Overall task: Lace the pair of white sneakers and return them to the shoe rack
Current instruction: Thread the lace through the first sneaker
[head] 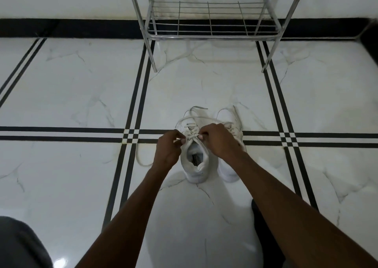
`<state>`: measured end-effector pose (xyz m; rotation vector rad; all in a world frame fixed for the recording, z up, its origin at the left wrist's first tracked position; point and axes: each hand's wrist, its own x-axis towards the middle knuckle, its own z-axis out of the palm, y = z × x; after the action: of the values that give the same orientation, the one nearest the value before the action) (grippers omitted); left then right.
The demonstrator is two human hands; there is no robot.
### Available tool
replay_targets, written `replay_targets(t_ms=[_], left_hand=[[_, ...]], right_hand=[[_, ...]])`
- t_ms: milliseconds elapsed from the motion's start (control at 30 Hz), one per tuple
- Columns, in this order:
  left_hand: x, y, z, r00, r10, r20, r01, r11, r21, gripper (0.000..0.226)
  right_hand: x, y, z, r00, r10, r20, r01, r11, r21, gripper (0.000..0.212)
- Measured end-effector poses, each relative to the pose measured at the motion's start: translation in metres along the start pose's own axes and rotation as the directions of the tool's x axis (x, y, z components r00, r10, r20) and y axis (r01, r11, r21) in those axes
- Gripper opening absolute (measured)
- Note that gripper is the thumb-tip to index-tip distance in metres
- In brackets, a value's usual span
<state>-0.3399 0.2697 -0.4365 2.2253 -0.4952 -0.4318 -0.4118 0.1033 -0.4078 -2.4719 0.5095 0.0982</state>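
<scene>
my left hand (168, 147) and right hand (219, 139) each pinch a lace (191, 137) over the near sneaker (195, 161), second sneaker (231, 145) at 3 o'clock, shoe rack (212, 22) at 12.

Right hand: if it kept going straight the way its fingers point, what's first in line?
Likely the left hand: the right hand points leftward across the left sneaker's lace. Depth is unclear.

Your left hand (168, 149) and right hand (219, 139) are bare, with no rings, watch or gloves, and both forearms are uncovered all the way to the frame's bottom edge. Dark grey fabric (19, 245) covers your leg at the bottom-left corner.
</scene>
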Motion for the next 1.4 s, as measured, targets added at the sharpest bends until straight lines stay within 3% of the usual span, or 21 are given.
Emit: replay_targets(t_ms=[100,200,467,700,833,1000,1233,1400], left_hand=[[0.004,-0.004,0.001,0.999,-0.046,0.027,0.044,0.998,0.044,0.001],[0.002,0.001,0.001,0.998,-0.031,0.056,0.017,0.969,0.245,0.017],[-0.006,-0.001,-0.011,0.974,0.224,0.024,-0.182,0.721,0.669,0.045],[-0.015,0.0,-0.009,0.99,0.141,0.024,-0.129,0.806,0.577,0.046],[-0.015,-0.005,-0.005,0.993,0.109,0.048,-0.116,0.798,0.591,0.052],[-0.01,-0.007,-0.001,0.995,0.097,0.0,-0.084,0.865,0.495,0.021],[-0.006,0.004,0.002,0.997,0.079,-0.006,-0.067,0.873,0.483,0.012],[-0.016,0.01,0.005,0.992,0.105,0.063,-0.122,0.796,0.594,0.039]], right_hand=[[0.002,-0.002,-0.001,1.0,0.008,-0.024,-0.008,1.0,0.008,0.03],[0.004,-0.003,-0.002,0.999,0.03,-0.042,-0.029,0.999,0.017,0.022],[0.0,0.01,0.01,0.99,0.132,-0.058,-0.14,0.976,-0.167,0.011],[-0.005,0.002,0.012,0.989,0.144,-0.043,-0.15,0.953,-0.262,0.013],[-0.005,0.004,0.014,0.993,0.116,-0.009,-0.116,0.973,-0.2,0.012],[-0.007,0.004,0.011,0.998,0.068,0.001,-0.067,0.98,-0.19,0.016],[-0.006,0.005,0.012,0.998,0.005,-0.062,-0.012,0.993,-0.119,0.024],[-0.007,0.001,0.01,0.998,-0.043,-0.037,0.034,0.976,-0.215,0.018]])
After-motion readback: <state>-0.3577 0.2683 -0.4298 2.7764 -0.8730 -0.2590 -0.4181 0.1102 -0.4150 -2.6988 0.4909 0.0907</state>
